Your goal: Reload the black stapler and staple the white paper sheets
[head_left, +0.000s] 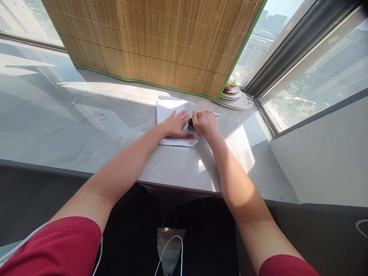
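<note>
A small stack of white paper sheets [168, 105], with printed text near its upper right, lies on the grey marble sill. My left hand [176, 125] rests flat on these sheets, fingers spread toward the right edge. At that edge my right hand [205, 122] is closed around what looks like a black stapler [190, 123]. Only its dark front end shows, over the paper; my fingers hide the remainder. Just beyond my right knuckles a small pale item [216, 114] is partly visible, too small to identify.
A hanging bamboo blind [149, 42] with green edging reaches the sill behind the paper. Stacked plates [231, 94] stand by the window corner. Tiny metallic bits, resembling staples [100, 115], are scattered on the left. The sill's front edge [184, 187] runs before my legs.
</note>
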### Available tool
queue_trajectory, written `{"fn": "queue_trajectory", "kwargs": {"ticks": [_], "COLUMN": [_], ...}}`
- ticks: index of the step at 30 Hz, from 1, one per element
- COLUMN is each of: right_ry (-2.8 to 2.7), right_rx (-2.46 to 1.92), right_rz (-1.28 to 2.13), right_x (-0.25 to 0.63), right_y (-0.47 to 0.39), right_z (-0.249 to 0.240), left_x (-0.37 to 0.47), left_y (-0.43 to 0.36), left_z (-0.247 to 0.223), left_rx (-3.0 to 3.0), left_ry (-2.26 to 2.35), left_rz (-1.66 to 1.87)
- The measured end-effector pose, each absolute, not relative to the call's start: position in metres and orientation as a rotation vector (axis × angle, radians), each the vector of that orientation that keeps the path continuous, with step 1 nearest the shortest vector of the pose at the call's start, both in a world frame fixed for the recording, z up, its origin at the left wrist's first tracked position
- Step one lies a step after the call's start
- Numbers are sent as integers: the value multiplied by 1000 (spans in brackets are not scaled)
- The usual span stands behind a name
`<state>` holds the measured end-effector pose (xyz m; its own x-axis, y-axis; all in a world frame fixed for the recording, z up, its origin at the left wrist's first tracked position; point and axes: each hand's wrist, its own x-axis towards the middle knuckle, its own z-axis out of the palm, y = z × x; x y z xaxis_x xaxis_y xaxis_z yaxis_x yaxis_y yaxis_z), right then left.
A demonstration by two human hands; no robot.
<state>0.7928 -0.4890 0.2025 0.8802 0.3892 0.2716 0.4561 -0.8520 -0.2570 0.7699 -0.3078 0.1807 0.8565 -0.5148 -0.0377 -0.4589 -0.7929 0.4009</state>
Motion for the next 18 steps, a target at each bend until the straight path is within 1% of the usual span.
{"fn": "queue_trajectory", "kwargs": {"ticks": [8, 18], "right_ry": [-665, -674], "right_rx": [-2932, -2894], "right_rz": [-238, -327], "right_x": [788, 784], "right_y": [-486, -483], "right_z": [206, 203], "left_x": [768, 771], "left_y": [-310, -311], "left_z": [182, 177], "left_rx": [2635, 2582], "left_ry": [-697, -661], "left_rz": [-206, -172]}}
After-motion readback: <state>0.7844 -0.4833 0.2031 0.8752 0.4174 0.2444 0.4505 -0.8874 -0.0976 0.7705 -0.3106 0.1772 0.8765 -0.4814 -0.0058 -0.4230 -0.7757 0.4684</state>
